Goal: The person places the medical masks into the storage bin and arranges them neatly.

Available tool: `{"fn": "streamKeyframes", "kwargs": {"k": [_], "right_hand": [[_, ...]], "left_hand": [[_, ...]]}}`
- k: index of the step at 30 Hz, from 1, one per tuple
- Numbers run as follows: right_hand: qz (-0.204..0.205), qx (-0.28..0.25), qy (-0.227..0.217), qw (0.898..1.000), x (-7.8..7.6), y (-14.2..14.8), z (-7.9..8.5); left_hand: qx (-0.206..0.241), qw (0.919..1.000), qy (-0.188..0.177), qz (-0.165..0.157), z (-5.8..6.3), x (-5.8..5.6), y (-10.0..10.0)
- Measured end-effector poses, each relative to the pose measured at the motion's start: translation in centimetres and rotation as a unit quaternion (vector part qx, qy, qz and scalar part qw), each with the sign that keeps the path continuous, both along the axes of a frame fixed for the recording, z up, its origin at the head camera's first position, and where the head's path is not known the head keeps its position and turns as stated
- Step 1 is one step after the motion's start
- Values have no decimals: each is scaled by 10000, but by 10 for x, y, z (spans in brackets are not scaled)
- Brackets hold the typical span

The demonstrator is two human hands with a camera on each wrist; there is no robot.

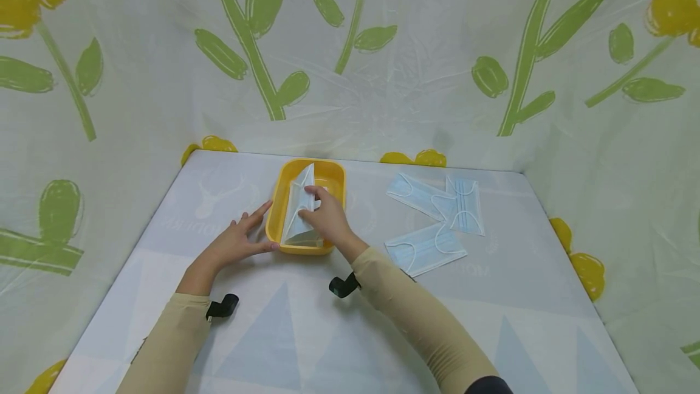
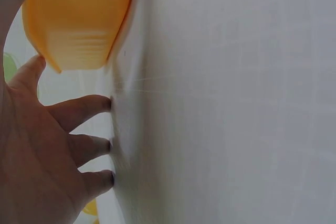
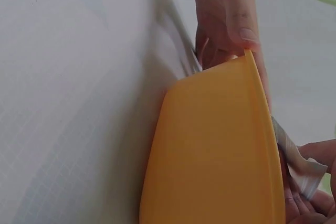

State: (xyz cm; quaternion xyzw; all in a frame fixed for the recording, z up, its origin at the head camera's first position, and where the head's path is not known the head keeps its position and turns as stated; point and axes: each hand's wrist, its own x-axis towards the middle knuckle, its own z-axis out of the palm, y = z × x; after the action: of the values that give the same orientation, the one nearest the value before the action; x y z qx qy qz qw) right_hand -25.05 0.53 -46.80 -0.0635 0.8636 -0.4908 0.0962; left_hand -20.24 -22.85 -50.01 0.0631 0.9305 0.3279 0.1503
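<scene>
A yellow plastic tray point(image 1: 341, 199) stands near the back of the table. Inside it, tilted up along its left side, is a light blue face mask point(image 1: 299, 199). My right hand point(image 1: 329, 217) reaches over the tray and pinches the mask's right edge between thumb and fingers. My left hand point(image 1: 235, 242) is spread at the tray's left side, thumb at the near corner and index finger at the rim. In the left wrist view, the other fingers point(image 2: 94, 109) of that hand point down to the tabletop. The right wrist view shows the tray's outer wall point(image 3: 215, 145), with the left thumb at its rim.
Right of the tray lie several face masks: one slanted at the back point(image 1: 421, 193), one upright point(image 1: 466, 205) overlapping it, and one nearer point(image 1: 426, 249). A flower-patterned sheet point(image 1: 404, 78) hangs behind the table and along its sides.
</scene>
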Motion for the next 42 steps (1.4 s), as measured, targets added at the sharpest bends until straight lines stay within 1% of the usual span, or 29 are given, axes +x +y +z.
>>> {"fn": "streamKeyframes", "kwargs": {"k": [5,12,18,27,31,35,42], "right_hand": [[118,125,87,9998,1,-4,-3],[364,444,-82,9983,5,-6,-2],[473,764,-53,9959,6,-5,-2],[676,1124,115,9913,9,0,2],[652,1228,172,9901,12,2,4],[515,1292,162,9901,15,6,7],[439,1339,439,9890,17,17,11]], "left_hand": [[-15,10000,22,-11,-1,0,1],[20,9998,185,-121,-2,0,0],[53,9994,297,-180,-1,1,1],[10,9996,231,-145,0,2,0],[48,9996,231,-143,1,2,1],[-14,9998,177,-99,2,2,2],[-47,9999,118,-35,1,1,2]]}}
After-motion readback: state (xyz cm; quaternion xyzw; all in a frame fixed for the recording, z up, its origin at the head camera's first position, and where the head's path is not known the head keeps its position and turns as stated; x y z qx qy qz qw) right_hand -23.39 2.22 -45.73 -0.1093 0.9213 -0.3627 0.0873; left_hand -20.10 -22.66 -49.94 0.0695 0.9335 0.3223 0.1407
